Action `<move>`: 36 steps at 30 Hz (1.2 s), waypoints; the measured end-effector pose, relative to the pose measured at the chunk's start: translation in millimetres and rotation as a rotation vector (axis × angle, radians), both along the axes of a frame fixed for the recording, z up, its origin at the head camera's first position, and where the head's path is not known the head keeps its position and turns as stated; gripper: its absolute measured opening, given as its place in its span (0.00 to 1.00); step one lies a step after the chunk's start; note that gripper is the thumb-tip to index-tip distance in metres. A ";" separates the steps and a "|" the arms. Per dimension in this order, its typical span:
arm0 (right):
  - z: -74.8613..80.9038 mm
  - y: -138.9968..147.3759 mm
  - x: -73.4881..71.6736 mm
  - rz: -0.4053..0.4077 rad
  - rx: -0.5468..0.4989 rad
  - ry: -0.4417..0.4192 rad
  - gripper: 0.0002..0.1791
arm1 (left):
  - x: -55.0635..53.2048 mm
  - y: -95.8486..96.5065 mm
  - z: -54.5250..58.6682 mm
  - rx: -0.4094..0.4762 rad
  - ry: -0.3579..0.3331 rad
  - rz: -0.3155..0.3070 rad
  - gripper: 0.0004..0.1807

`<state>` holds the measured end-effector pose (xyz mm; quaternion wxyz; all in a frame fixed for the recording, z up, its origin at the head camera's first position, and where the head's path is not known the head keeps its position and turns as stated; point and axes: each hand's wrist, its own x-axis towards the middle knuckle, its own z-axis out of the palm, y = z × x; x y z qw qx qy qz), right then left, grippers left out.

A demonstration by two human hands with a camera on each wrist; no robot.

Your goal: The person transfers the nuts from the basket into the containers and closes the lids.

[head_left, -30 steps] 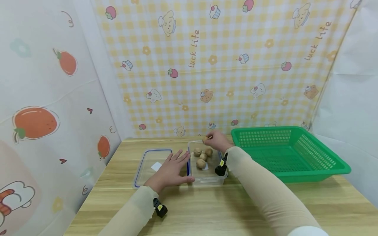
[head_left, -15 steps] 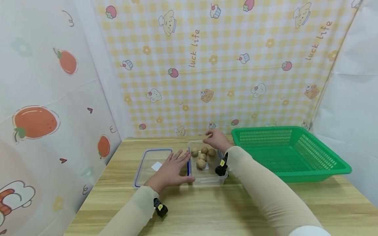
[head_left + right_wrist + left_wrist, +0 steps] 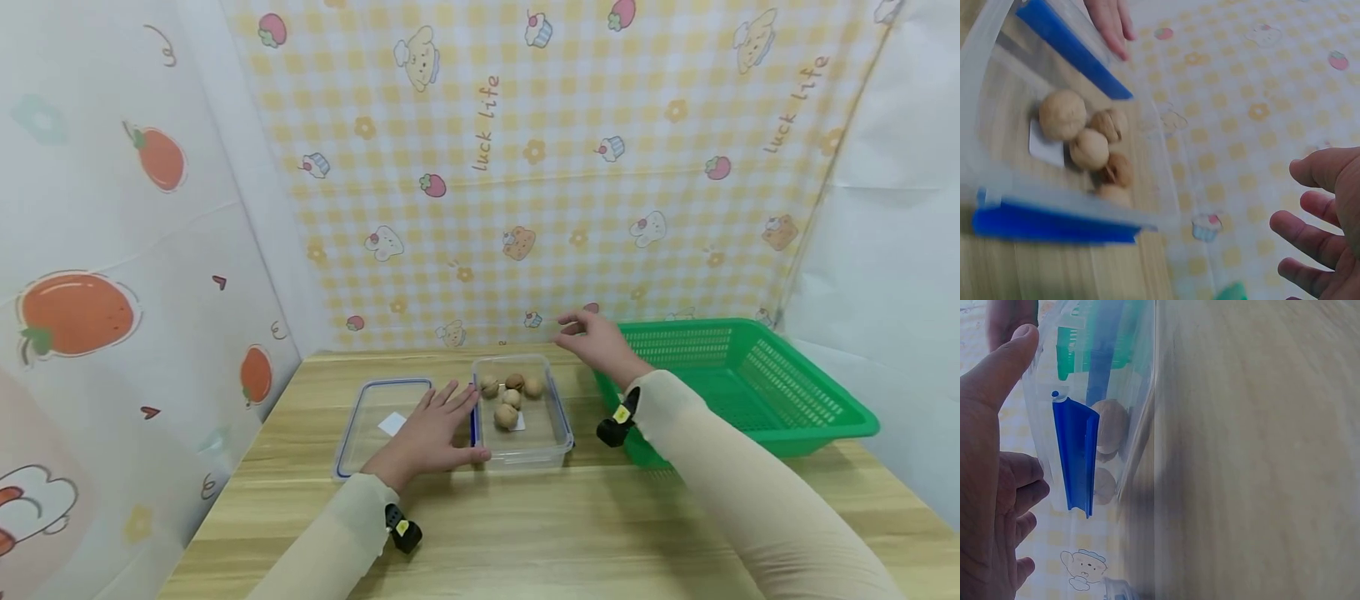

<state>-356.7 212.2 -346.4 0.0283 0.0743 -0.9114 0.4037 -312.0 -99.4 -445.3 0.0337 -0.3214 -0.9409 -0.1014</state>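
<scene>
A: Where are the walnuts [image 3: 512, 399]?

B: Five lie inside the uncovered clear box [image 3: 525, 457] on the worktop [image 3: 510, 517], mostly towards its twelve o'clock end.

A: And the hands?

B: The left hand [image 3: 427, 437] is spread wide along the box's nine o'clock side, gripping nothing; I can't tell how firmly it touches. The right hand [image 3: 596, 343] is in the air at one to two o'clock from the box, fingers loosely parted, holding nothing.

A: So which step is this?

B: I'd judge it a pause between handling walnuts, the left hand steadying the box. The green basket [image 3: 757, 436] is at three o'clock, partly hidden by the right arm [image 3: 750, 475]; the lid [image 3: 369, 425] lies at nine.

A: What would the next move call for?

B: Another walnut would need the right thumb and fingers to narrow into a gentle pinch, clear of the box rim, while the left hand keeps the light box from sliding.
</scene>
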 end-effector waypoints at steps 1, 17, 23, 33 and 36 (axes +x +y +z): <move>0.8 5.8 2.1 0.001 0.002 0.008 0.27 | 0.2 -0.2 0.4 0.003 -0.001 -0.001 0.56; -16.2 77.9 31.8 0.032 0.066 -0.044 0.34 | -2.0 -1.3 -2.5 0.022 -0.001 0.007 0.54; -25.5 97.4 37.0 0.043 0.112 -0.075 0.36 | -4.0 0.2 -4.8 0.016 0.009 0.001 0.54; -43.0 112.8 41.0 0.108 0.116 -0.149 0.39 | -3.3 0.3 -5.4 0.028 -0.011 0.001 0.56; -47.6 113.7 39.8 0.114 0.086 -0.168 0.40 | -2.0 0.4 -4.4 0.033 -0.019 0.006 0.56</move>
